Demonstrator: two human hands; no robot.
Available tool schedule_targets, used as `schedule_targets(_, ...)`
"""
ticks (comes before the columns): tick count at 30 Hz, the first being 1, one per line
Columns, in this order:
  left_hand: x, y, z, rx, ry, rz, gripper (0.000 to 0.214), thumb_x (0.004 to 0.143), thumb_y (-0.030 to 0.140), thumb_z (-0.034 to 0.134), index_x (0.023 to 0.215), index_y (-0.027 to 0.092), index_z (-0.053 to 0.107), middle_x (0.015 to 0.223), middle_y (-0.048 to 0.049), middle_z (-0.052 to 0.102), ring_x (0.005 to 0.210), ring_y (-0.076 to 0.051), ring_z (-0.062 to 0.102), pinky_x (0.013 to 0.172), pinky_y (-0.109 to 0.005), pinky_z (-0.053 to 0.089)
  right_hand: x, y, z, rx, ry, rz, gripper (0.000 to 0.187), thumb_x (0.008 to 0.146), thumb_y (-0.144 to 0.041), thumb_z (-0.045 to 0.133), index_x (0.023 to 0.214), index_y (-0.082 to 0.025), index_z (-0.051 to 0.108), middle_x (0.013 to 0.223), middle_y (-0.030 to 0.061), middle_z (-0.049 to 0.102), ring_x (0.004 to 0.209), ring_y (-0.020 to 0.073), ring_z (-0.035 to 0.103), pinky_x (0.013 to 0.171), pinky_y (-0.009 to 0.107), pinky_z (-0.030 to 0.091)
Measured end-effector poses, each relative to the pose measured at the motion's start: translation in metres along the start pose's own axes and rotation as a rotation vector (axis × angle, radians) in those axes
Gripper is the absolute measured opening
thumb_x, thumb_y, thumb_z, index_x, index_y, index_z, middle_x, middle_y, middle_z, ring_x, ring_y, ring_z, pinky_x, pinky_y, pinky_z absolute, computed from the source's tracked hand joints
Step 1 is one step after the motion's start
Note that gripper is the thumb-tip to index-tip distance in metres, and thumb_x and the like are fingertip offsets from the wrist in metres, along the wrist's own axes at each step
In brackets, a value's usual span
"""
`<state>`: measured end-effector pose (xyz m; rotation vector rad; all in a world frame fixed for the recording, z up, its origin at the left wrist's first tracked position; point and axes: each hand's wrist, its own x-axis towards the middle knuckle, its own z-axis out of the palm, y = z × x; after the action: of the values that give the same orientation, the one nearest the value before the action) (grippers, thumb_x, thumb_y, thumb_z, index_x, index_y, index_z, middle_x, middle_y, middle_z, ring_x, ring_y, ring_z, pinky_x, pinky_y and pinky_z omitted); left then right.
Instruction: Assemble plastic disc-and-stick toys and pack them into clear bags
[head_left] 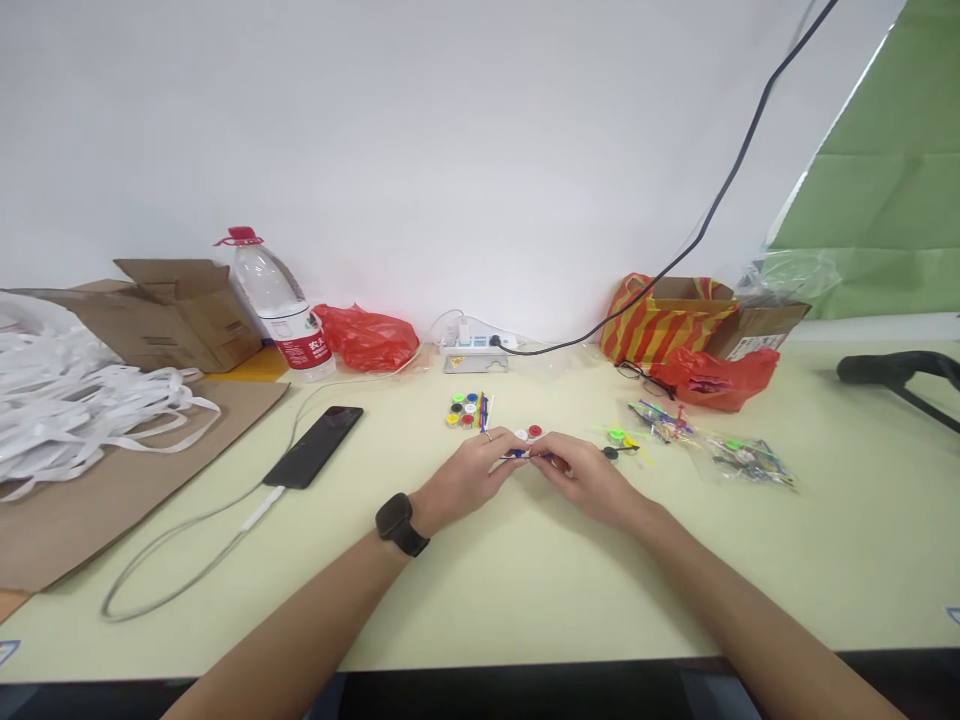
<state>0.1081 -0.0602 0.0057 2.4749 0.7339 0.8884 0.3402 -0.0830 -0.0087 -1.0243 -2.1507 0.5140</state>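
The person's left hand [469,475], with a black wristwatch [403,524] behind it on the wrist, has its grip closed, thumb and forefinger pinching a small blue plastic piece [517,454]. The right hand [592,480] meets it from the other side, its own grip seemingly pinched on the near end of the same piece, though the fingers hide most of the contact. The piece lies directly between the two grips, just above the pale yellow-green counter [525,590], about equally near to both hands; its long axis appears to run sideways, from one set of fingertips to the other, but its full shape is too covered to tell. Just beyond the fingertips, on the far side, are a round white plastic disc [521,435] and a round red plastic disc [535,431]. Farther out and to the left of the left grip stands a tight cluster of small multicoloured discs [466,411], with thin coloured plastic sticks [482,411] along its right edge. Just right of the right grip lies a round black plastic disc [611,454], and farther right is a clear plastic packet of small coloured parts [750,462].
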Motion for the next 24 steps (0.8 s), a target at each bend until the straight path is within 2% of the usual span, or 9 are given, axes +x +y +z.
schedule_targets(9, 0.0, 0.003, 0.005, -0.014, 0.088, 0.005, 0.02, 0.102, 0.022, 0.056, 0.118, 0.023, 0.069, 0.106, -0.0078, 0.072, 0.098, -0.022, 0.068, 0.088, -0.036, 0.053, 0.001, -0.002, -0.001, 0.052, 0.017, -0.005, 0.019, 0.106, -0.03, 0.048, 0.108, -0.023, 0.066, 0.089, 0.0041, 0.064, 0.071, 0.0168, 0.054, 0.066, 0.03, 0.044)
schedule_targets(13, 0.003, 0.008, 0.005, -0.244, 0.156, -0.092, 0.017, 0.099, 0.031, 0.063, 0.108, 0.021, 0.074, 0.107, -0.0091, 0.074, 0.096, -0.021, 0.069, 0.087, -0.034, 0.055, 0.003, -0.004, -0.004, 0.144, 0.06, -0.006, 0.022, 0.107, -0.035, 0.047, 0.108, -0.022, 0.065, 0.088, 0.0043, 0.059, 0.073, 0.0174, 0.054, 0.064, 0.03, 0.045)
schedule_targets(16, 0.004, 0.007, 0.003, -0.507, 0.103, -0.196, 0.024, 0.099, 0.038, 0.063, 0.106, 0.019, 0.076, 0.111, -0.0114, 0.075, 0.103, -0.023, 0.069, 0.09, -0.035, 0.056, 0.004, -0.005, -0.006, 0.197, 0.071, 0.003, 0.024, 0.107, -0.039, 0.047, 0.108, -0.023, 0.065, 0.093, 0.0058, 0.059, 0.076, 0.0182, 0.055, 0.064, 0.03, 0.047)
schedule_targets(20, 0.006, 0.004, 0.002, -0.737, 0.033, -0.276, 0.027, 0.091, 0.038, 0.076, 0.107, 0.017, 0.075, 0.106, -0.0114, 0.075, 0.094, -0.021, 0.07, 0.085, -0.034, 0.057, 0.005, -0.007, -0.009, 0.25, 0.073, 0.009, 0.024, 0.107, -0.039, 0.048, 0.106, -0.023, 0.066, 0.097, 0.007, 0.06, 0.083, 0.0189, 0.058, 0.071, 0.031, 0.051)
schedule_targets(24, 0.007, 0.0, 0.002, -0.78, 0.074, -0.332, 0.031, 0.086, 0.037, 0.082, 0.108, 0.017, 0.075, 0.104, -0.0107, 0.076, 0.093, -0.02, 0.072, 0.086, -0.034, 0.059, 0.004, -0.01, -0.012, 0.238, 0.156, 0.012, 0.027, 0.107, -0.038, 0.048, 0.127, -0.026, 0.061, 0.119, 0.0105, 0.059, 0.095, 0.0208, 0.061, 0.08, 0.035, 0.053)
